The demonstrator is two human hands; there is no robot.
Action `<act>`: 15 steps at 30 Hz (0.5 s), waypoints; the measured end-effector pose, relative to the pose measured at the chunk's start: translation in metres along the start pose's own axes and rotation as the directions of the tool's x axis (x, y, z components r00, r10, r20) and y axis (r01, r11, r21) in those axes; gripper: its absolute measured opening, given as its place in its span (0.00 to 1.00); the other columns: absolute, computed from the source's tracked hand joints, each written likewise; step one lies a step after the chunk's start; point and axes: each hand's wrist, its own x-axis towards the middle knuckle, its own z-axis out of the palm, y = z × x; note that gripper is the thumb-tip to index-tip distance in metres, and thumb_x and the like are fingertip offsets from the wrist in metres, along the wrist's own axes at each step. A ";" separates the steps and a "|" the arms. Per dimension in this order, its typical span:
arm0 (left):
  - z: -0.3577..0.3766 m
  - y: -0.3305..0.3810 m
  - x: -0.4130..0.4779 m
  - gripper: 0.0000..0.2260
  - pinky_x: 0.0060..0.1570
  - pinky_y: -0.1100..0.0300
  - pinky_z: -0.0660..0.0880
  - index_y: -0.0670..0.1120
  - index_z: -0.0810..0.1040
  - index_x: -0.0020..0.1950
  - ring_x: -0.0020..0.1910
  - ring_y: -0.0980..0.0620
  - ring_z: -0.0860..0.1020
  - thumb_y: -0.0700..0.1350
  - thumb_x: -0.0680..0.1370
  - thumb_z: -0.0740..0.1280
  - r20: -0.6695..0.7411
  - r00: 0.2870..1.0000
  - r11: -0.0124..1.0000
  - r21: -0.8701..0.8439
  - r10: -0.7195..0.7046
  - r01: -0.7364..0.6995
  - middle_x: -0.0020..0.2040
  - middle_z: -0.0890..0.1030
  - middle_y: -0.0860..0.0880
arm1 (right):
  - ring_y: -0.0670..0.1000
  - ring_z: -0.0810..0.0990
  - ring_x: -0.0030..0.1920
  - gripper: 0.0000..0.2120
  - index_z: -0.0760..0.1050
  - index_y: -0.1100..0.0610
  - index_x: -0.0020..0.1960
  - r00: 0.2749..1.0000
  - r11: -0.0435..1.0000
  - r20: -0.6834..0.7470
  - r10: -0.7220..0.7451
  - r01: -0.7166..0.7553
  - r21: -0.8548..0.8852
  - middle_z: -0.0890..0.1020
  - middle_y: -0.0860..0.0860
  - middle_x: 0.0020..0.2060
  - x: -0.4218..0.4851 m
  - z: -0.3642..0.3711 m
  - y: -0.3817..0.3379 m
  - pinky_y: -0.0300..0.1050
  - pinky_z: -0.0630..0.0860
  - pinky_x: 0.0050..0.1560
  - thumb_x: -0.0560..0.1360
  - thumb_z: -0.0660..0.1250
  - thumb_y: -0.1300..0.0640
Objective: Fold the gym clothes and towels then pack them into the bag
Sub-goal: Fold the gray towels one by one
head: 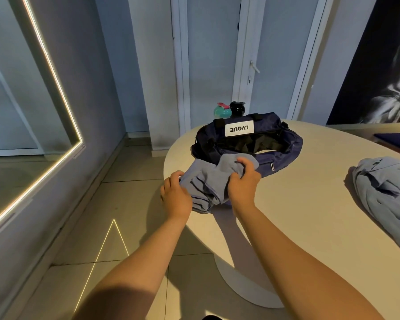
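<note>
- At the rounded tabletop [310, 204] edge, left hand [174, 195] and right hand [243, 181] clutch a soft folded blue towel [206, 181], fingers [247, 163] curled in.
- Navy fabric bag [282, 148] gapes behind.

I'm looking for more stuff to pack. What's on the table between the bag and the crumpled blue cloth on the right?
Nothing. In the head view, only bare table shows between the bag and the crumpled blue cloth.

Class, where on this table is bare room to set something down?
Free: the table stretch between the bag and the crumpled garment, down to the near edge. Crowded: the left end, where left hand and right hand hold the folded cloth by the bag.
</note>
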 end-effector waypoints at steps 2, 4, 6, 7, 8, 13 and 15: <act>0.001 -0.005 0.001 0.18 0.60 0.52 0.70 0.50 0.77 0.60 0.65 0.45 0.67 0.32 0.79 0.57 0.001 1.000 0.999 0.010 0.030 -0.030 0.65 0.73 0.49 | 0.48 0.72 0.40 0.18 0.75 0.58 0.59 0.999 0.998 0.040 -0.018 0.016 0.060 0.70 0.54 0.47 0.002 0.010 -0.012 0.35 0.72 0.38 0.74 0.57 0.72; 0.000 -0.006 0.003 0.15 0.63 0.54 0.68 0.47 0.79 0.59 0.67 0.43 0.67 0.35 0.81 0.57 0.003 1.000 0.999 0.040 -0.008 0.008 0.66 0.73 0.47 | 0.46 0.74 0.39 0.17 0.76 0.59 0.58 0.992 0.992 0.108 -0.070 0.058 0.112 0.73 0.50 0.44 0.002 0.023 -0.023 0.33 0.72 0.35 0.74 0.59 0.73; -0.003 -0.008 0.007 0.13 0.64 0.50 0.69 0.41 0.79 0.59 0.66 0.40 0.68 0.36 0.81 0.57 0.005 0.996 0.994 0.068 -0.089 0.088 0.65 0.75 0.43 | 0.42 0.78 0.47 0.18 0.76 0.55 0.59 0.965 0.982 0.243 -0.099 0.056 0.180 0.77 0.49 0.48 0.006 0.037 -0.032 0.36 0.76 0.44 0.75 0.61 0.71; -0.004 -0.010 0.009 0.12 0.62 0.49 0.70 0.39 0.79 0.57 0.63 0.38 0.70 0.36 0.80 0.58 0.021 0.990 0.988 0.074 -0.136 0.134 0.62 0.77 0.40 | 0.44 0.78 0.53 0.19 0.76 0.51 0.60 0.943 0.974 0.319 -0.095 0.023 0.225 0.78 0.51 0.53 0.008 0.044 -0.037 0.40 0.78 0.50 0.75 0.61 0.69; -0.007 -0.011 0.010 0.09 0.57 0.49 0.72 0.37 0.79 0.54 0.61 0.37 0.73 0.35 0.79 0.60 0.045 0.979 0.979 0.061 -0.199 0.196 0.59 0.79 0.37 | 0.48 0.78 0.58 0.20 0.76 0.48 0.60 0.922 0.960 0.380 -0.078 -0.034 0.278 0.78 0.51 0.58 0.011 0.050 -0.043 0.45 0.78 0.55 0.75 0.62 0.68; -0.015 -0.009 0.012 0.15 0.62 0.50 0.66 0.38 0.80 0.51 0.60 0.43 0.72 0.40 0.82 0.54 0.101 0.987 0.991 0.059 -0.128 0.123 0.52 0.78 0.45 | 0.59 0.79 0.54 0.20 0.77 0.52 0.62 0.931 0.977 0.347 0.114 -0.168 0.128 0.76 0.59 0.62 0.025 0.064 -0.031 0.52 0.78 0.52 0.76 0.59 0.68; -0.016 -0.013 0.016 0.16 0.64 0.52 0.64 0.39 0.79 0.52 0.62 0.43 0.72 0.41 0.83 0.52 0.077 0.991 0.994 0.020 -0.109 0.108 0.52 0.78 0.44 | 0.65 0.74 0.55 0.18 0.75 0.58 0.65 0.911 0.957 0.378 0.167 -0.057 -0.285 0.70 0.62 0.66 0.023 0.060 -0.010 0.52 0.74 0.51 0.77 0.59 0.67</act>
